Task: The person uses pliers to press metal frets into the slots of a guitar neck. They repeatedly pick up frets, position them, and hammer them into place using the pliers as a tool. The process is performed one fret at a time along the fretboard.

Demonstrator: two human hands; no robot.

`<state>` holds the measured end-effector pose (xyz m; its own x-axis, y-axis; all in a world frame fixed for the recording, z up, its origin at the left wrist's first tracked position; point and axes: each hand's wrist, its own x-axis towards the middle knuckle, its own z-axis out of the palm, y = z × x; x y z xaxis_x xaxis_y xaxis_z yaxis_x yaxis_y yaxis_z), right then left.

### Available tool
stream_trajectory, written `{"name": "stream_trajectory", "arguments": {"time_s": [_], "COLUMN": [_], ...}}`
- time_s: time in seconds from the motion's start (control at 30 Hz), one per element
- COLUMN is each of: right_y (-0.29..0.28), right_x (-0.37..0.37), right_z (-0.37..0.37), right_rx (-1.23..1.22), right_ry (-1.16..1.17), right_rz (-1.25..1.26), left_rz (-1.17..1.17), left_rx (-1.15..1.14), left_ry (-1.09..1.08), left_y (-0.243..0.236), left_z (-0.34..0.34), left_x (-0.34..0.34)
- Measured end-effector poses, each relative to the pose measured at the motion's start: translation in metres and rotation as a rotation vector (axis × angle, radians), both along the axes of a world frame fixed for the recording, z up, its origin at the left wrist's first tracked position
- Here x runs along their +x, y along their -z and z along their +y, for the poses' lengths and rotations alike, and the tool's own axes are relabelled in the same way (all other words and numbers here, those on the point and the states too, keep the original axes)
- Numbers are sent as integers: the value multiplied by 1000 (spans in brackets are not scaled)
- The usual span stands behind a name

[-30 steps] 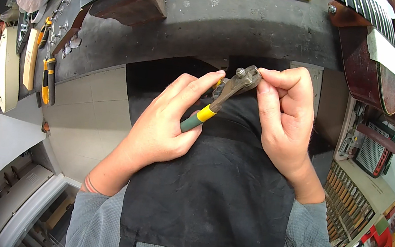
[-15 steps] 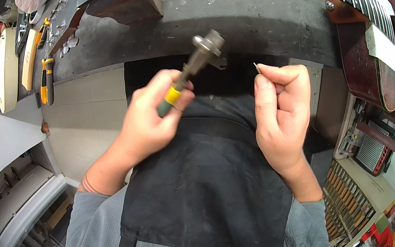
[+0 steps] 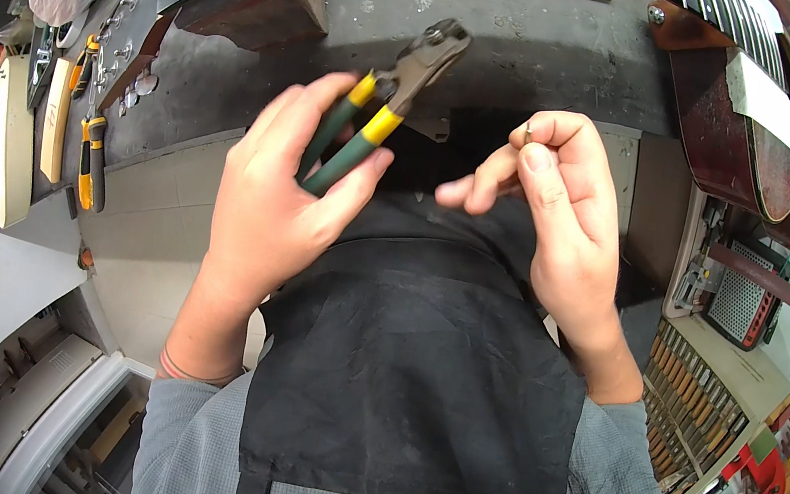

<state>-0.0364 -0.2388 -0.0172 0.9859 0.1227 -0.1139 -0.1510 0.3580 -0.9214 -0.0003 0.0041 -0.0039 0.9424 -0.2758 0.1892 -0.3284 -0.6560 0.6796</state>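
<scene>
My left hand (image 3: 272,184) is closed round the green and yellow handles of a pair of metal cutting pliers (image 3: 421,64), whose head sticks up over the dark workbench (image 3: 399,5). To their right, my right hand (image 3: 570,226) pinches a tiny metal piece (image 3: 528,134) between thumb and index finger, its other fingers loosely bent. Both hands are raised above the black apron (image 3: 418,372) on my lap, apart from each other.
A dark red guitar body (image 3: 733,143) with paper on it lies at the right. At the left are yellow-handled tools (image 3: 92,159), a cream guitar part (image 3: 11,138) and assorted small items. A rack of wooden-handled files (image 3: 697,401) and a red clamp (image 3: 756,480) are lower right.
The pliers have moved away from my right hand, up and to the left, with my left hand shifting leftward. My right hand's lower fingers have loosened while its pinch holds.
</scene>
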Motion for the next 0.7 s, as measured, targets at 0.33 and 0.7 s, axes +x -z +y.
{"name": "stream_trajectory", "arguments": {"time_s": [0.33, 0.7], "right_y": [10, -7], "right_x": [12, 45], "right_z": [-19, -40], "right_rx": [-4, -1178], "right_ry": [95, 178], "right_rz": [23, -534], "left_rz": [-504, -713], "left_rx": [271, 139], "left_ry": [20, -40], "left_y": [29, 17], "left_z": [-44, 48], "left_x": [58, 5]}}
